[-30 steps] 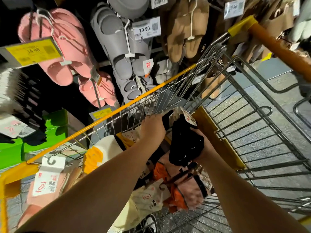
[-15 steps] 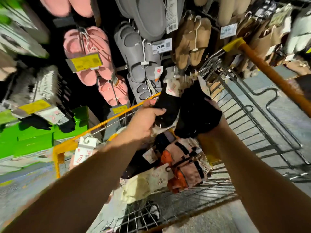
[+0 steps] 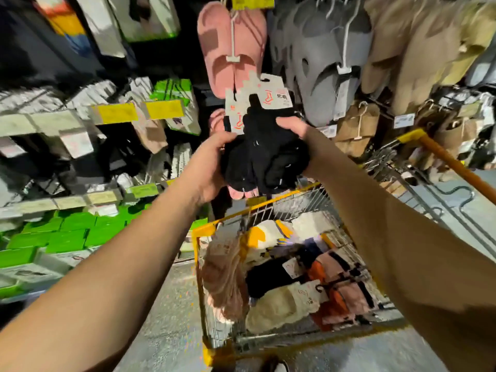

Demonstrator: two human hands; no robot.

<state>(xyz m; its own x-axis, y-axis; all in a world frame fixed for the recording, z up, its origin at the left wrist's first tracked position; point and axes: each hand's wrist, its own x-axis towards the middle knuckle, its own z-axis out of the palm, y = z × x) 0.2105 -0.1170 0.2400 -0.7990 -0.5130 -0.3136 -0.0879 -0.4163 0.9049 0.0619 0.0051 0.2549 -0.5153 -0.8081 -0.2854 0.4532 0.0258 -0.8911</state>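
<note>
A bundle of black socks point(image 3: 261, 154) with grey card tags point(image 3: 264, 99) is held up in front of the shelves, above the cart. My left hand point(image 3: 206, 167) grips the bundle's left side with the thumb on top. My right hand point(image 3: 294, 130) grips its right side, fingers curled over the upper edge. Below stands a wire shopping cart point(image 3: 257, 208) with a yellow rim, holding several packs of socks point(image 3: 279, 277) in cream, pink, orange and black.
Pink slippers point(image 3: 232, 47), grey slippers point(image 3: 322, 57) and tan slippers point(image 3: 418, 49) hang on the rack behind. Green boxes point(image 3: 67, 232) and tagged packs fill shelves at left. The cart's orange handle point(image 3: 453, 165) runs at right. Grey floor lies beneath.
Both hands have lifted the black sock bundle up out of the cart to rack height. The view has swung so the cart now sits lower in frame.
</note>
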